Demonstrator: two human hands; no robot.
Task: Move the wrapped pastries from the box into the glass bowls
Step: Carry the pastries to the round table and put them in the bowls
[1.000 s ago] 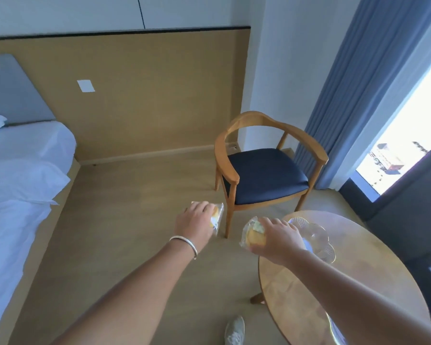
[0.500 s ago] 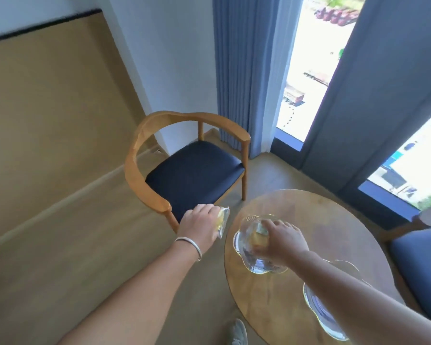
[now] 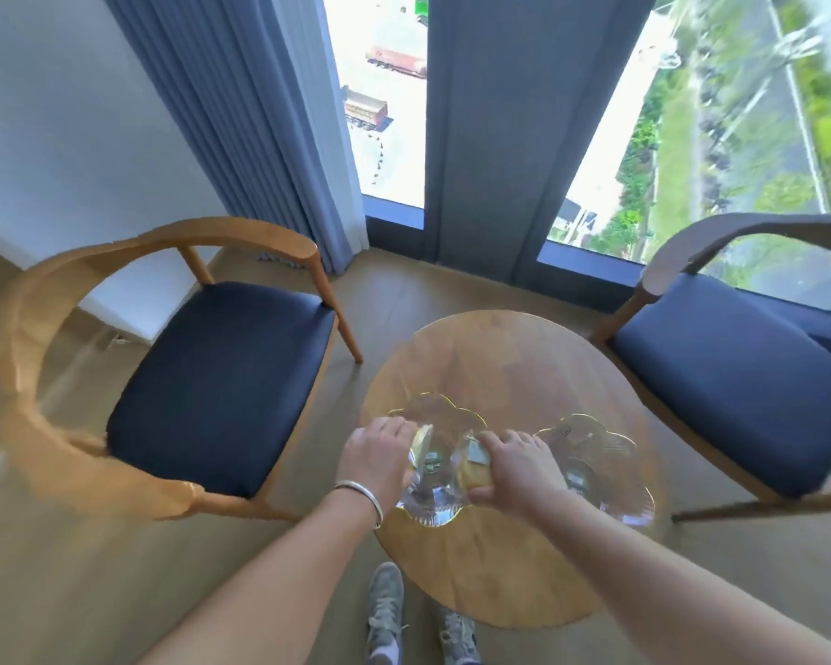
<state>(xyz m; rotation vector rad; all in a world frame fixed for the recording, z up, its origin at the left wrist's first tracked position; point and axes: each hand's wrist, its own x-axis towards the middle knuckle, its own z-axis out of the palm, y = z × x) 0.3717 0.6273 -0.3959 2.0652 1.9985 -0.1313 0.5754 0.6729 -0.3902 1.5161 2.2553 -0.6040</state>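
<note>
Standing at a small round wooden table, the person reaches both bare arms down over the left glass bowl, one of two scalloped bowls set side by side on the near part of the tabletop. The left hand, with a silver bangle on its wrist, has its fingers curled round a wrapped pastry at the bowl's left rim. The right hand grips a second wrapped pastry, yellow inside clear film, above the same bowl's right side; whether either pastry touches the glass cannot be told. The right glass bowl sits just beside, partly under the right forearm. Two wooden armchairs with dark blue seats flank the table, the left chair and the right chair. Grey shoes show on the floor at the near edge
</note>
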